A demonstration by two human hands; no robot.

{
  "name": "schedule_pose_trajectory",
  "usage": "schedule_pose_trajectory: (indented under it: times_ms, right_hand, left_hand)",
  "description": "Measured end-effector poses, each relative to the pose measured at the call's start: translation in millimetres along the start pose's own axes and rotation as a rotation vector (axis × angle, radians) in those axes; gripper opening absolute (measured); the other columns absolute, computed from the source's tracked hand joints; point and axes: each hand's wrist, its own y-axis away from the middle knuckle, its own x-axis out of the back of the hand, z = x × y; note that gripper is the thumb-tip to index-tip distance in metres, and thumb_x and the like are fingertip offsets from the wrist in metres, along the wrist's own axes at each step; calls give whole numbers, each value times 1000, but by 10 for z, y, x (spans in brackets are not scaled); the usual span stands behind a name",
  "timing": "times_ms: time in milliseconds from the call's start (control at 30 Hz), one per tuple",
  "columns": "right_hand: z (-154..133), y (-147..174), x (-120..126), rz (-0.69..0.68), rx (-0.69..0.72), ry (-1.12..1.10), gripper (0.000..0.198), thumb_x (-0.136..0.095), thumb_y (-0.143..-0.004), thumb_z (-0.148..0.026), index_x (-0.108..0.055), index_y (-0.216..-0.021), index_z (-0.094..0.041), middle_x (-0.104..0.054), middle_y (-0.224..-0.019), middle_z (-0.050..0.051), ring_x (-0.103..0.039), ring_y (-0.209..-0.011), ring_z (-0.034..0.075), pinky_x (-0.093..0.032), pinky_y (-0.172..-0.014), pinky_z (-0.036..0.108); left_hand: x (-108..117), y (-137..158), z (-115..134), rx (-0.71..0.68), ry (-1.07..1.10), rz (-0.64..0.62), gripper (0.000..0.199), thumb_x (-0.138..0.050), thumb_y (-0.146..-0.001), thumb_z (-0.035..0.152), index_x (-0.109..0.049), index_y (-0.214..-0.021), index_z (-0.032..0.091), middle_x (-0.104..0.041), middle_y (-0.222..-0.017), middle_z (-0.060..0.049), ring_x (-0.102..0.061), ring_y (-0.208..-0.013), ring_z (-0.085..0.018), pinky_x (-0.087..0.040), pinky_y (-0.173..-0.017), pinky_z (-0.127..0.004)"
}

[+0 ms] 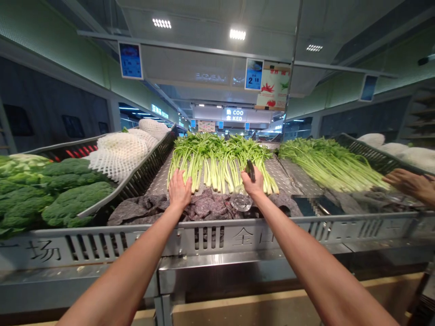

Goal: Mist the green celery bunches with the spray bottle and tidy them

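- Fingers of the left hand point(179, 192) lie flat and a little spread, gripping nothing, over the near ends of the leftmost celery point(217, 170); whether they press on it, I cannot tell.
- Fingers of the right hand point(254, 184) are closed around the upper part of a clear bottle point(241, 201) with a black head point(250, 171); its base hangs below them.
- The celery's cut ends sit between and just beyond both sets of fingers, leafy tops pointing away.
- Nearer than the fingertips is a dark crumpled liner point(207, 208); a grey crate rim point(220, 226) crosses beneath the wrists.
- For good handling, the left fingers should stay light, since thin stalks likely bruise or snap.
- The right fingers would best keep the bottle upright, its base clear of the liner's folds, and its head turned toward the stalks beyond.
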Motion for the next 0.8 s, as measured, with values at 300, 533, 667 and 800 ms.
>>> schedule_pose_trajectory:
  times_ms: [300, 533, 667, 800]
  right_hand:
    - [204, -30, 183, 77, 12, -47, 21, -47, -60, -29, -56, -76, -18, -58, -69, 1, -52, -63, 16, -39, -63, 28]
    - [271, -78, 329, 155, 6, -20, 22, -46, -60, -29, -56, -75, -18, -58, -68, 1, -52, -64, 16, -39, -63, 28]
    - [230, -68, 354, 159, 8, -21, 21, -46, -60, -29, -56, -75, -17, -58, -69, 1, -51, -63, 16, -39, -63, 28]
    - [167, -44, 371, 85, 79, -6, 18, -46, -60, -28, -56, -71, -18, -58, -67, 1, -51, -62, 16, -39, -62, 27]
  left_hand:
    - [7, -4, 13, 2, 4, 10, 45, -33, -79, 35, -42, -117, 12, -33, -132, -16, -30, -122, -28, -27, -99, -44]
    - [-1, -14, 0, -12, 9, 14, 45, -32, -79, 35, -42, -117, 12, -34, -132, -16, -30, -122, -28, -27, -99, -46]
    - [-11, -18, -14, -11, 24, 22, 45, -33, -79, 36, -42, -117, 14, -34, -132, -14, -29, -122, -28, -26, -99, -45]
    - [-16, -20, -20, -16, 16, 29, 46, -31, -79, 37, -42, -117, 13, -33, -132, -15, -29, -122, -28, -26, -99, -44]
